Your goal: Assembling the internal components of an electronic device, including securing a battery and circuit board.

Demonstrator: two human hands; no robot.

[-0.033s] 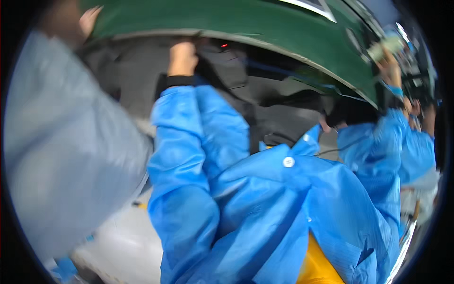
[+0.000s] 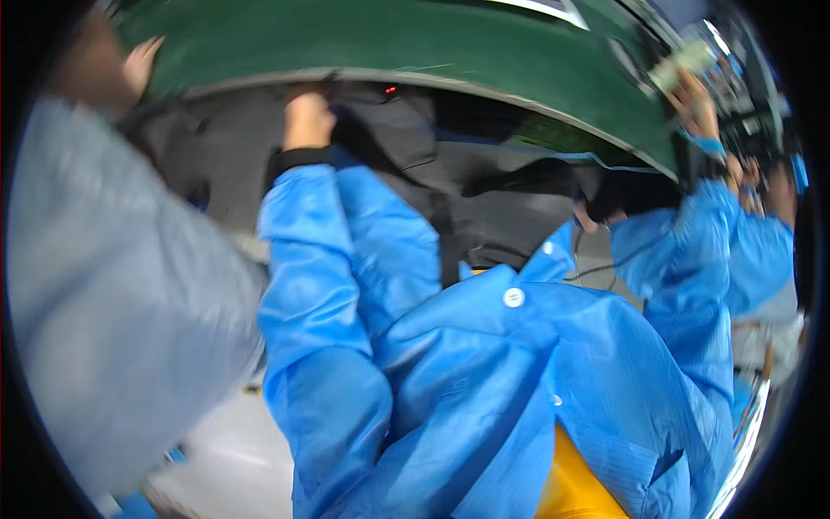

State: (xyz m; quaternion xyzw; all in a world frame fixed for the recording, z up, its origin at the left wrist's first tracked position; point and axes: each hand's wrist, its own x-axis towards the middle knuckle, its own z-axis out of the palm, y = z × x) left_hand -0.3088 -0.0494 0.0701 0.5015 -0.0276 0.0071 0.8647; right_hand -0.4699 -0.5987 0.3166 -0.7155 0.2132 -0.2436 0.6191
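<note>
My left hand [image 2: 309,119], with a black cuff at the wrist, reaches up to the near edge of the green-topped table [image 2: 363,43]. Its fingers bend out of sight beneath that edge beside a small dark shape, so what they touch is not clear. Out at the far right, my right hand [image 2: 697,97], wearing a light-blue wristband [image 2: 709,144], has its fingers around a pale yellow-green object [image 2: 681,67]. That object looks flat and blocky, but blur hides its kind. It is held over the table's right end.
A person in a grey garment [image 2: 130,285] stands close on my left, one hand [image 2: 140,65] at the table. Another blue sleeve [image 2: 761,268] is beyond my right arm. Beneath the table a small red light [image 2: 391,90] glows. A thin cable [image 2: 605,270] hangs near my right side.
The whole view has shifted slightly, so the table and both hands appear a little further left. Neither hand has visibly changed its hold.
</note>
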